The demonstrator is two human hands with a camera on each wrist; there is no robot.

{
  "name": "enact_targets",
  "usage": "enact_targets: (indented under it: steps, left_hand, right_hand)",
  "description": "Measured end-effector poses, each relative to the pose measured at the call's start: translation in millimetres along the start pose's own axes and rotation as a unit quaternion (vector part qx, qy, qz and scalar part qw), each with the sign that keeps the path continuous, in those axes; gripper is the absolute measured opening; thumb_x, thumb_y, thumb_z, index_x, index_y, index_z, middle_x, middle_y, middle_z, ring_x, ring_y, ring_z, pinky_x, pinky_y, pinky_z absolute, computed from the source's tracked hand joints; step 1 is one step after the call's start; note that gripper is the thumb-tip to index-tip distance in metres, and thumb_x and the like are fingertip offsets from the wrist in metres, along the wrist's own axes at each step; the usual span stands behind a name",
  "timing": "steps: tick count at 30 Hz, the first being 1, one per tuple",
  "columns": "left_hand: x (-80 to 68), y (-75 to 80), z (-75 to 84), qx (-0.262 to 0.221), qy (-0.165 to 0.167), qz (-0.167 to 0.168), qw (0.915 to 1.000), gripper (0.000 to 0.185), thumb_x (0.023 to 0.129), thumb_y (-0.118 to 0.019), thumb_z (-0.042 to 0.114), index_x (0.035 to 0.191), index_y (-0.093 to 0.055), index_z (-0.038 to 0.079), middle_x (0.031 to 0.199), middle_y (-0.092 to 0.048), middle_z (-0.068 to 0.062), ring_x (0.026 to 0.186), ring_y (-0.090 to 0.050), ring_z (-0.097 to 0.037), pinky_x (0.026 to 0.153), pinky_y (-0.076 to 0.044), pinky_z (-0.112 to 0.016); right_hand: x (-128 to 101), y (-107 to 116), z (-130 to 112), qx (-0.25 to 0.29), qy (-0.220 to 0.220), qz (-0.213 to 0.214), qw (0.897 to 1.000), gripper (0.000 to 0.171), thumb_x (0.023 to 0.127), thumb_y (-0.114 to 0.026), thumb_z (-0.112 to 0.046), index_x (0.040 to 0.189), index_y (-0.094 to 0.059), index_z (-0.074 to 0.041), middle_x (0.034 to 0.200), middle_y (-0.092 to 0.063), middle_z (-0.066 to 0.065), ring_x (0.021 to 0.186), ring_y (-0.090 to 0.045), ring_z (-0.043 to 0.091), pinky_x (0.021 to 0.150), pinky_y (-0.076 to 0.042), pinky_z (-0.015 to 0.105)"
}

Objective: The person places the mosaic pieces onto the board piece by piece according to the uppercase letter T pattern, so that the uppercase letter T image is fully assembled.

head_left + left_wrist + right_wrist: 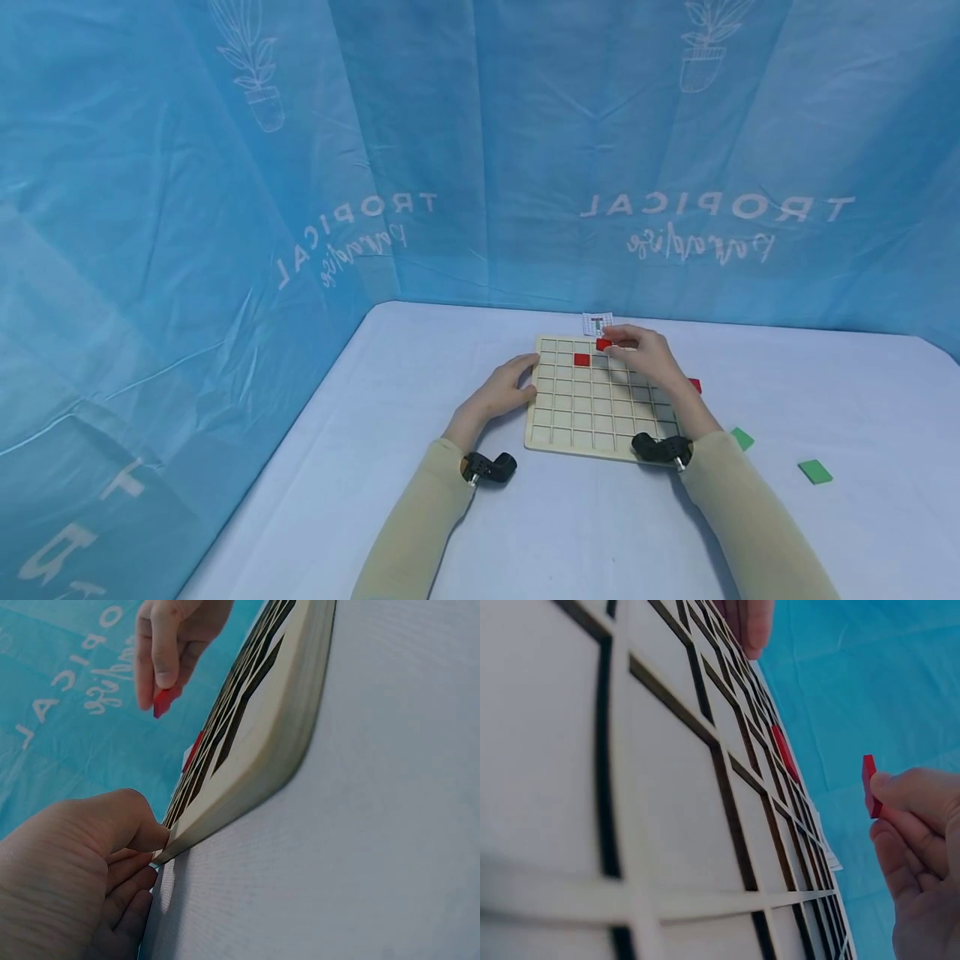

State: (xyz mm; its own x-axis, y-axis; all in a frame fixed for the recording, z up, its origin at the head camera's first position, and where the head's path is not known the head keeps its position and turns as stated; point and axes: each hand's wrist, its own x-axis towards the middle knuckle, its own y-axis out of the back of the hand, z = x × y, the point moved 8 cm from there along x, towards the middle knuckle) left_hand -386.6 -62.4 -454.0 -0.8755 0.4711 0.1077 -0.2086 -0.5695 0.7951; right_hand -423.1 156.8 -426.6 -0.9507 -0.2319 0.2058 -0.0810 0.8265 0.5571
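A: The right hand (647,357) pinches a red tile (603,343) between thumb and fingertips, held just above the far row of the wooden grid board (600,400). Another red tile (581,359) already sits in a cell near it.

B: And the left hand (504,390)?

A: Its fingers are curled against the board's left edge, bracing it on the table (420,367).

B: What could go wrong?

A: I'd judge the tile could land tilted on a rib between cells if it comes down skewed. If the left hand eases, the board might slide.

B: Room to move?

A: Plenty on the board's left. At the far edge a small card (597,322) lies touching the board; to the right lie green tiles (814,472), well apart.
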Motion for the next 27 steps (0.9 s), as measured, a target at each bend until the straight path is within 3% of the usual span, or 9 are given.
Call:
enact_targets:
  steps: [13,27]
  left_hand:
    - [-0.2,-0.1,0.7,-0.003,0.005,0.0,1.0,0.064,0.085,-0.052,0.012,0.145,-0.033,0.001,0.148,-0.035,-0.01,0.138,-0.027,-0.021,0.113,-0.021,-0.028]
    - [-0.7,-0.4,-1.0,-0.004,0.009,0.001,1.0,0.064,0.085,-0.053,0.012,0.146,-0.033,0.002,0.148,-0.035,-0.01,0.138,-0.027,-0.021,0.113,-0.021,-0.028]
  right_hand:
    - [0.5,-14.3,19.2,-0.004,-0.009,-0.014,1.0,0.036,0.088,-0.066,-0.014,0.122,-0.062,-0.003,0.117,-0.063,0.014,0.102,-0.061,0.027,0.091,-0.049,0.044]
    - [-3.0,-19.7,12.7,-0.055,0.023,-0.016,0.998,0.036,0.088,-0.066,-0.008,0.123,-0.062,-0.002,0.115,-0.064,0.014,0.101,-0.06,0.03,0.089,-0.05,0.045]
